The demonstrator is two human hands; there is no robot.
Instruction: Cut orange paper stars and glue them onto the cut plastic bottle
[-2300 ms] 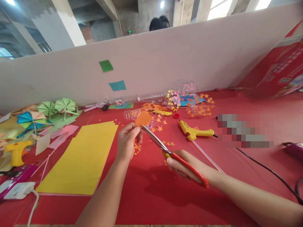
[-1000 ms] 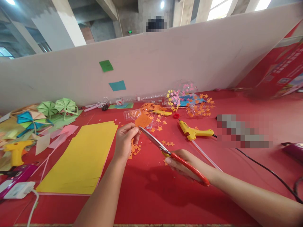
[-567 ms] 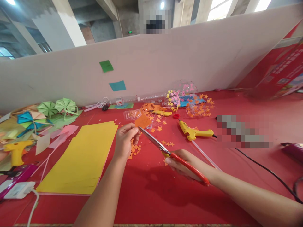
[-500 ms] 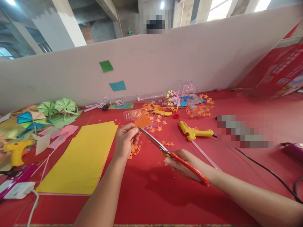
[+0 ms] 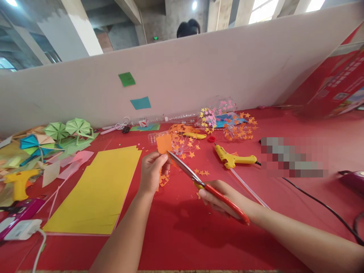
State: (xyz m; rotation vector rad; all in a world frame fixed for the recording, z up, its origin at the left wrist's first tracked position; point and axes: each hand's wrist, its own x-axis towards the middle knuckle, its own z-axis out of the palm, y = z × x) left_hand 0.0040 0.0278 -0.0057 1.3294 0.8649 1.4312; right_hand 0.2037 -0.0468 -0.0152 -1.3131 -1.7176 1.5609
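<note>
The left hand (image 5: 152,170) had its grip pinching the bottom of a small orange paper (image 5: 164,144), which poked up above the fingertips. The right hand (image 5: 217,195) had its grip curled around the red handles of the scissors (image 5: 184,167). The scissor tips were right by the orange paper, close to the left grip. Little orange stars (image 5: 206,173) lay on the red worktop (image 5: 176,239), just past the right grip. A yellow glue gun (image 5: 237,160) lay farther past it. Big yellow sheets (image 5: 96,189) lay left of the left grip.
</note>
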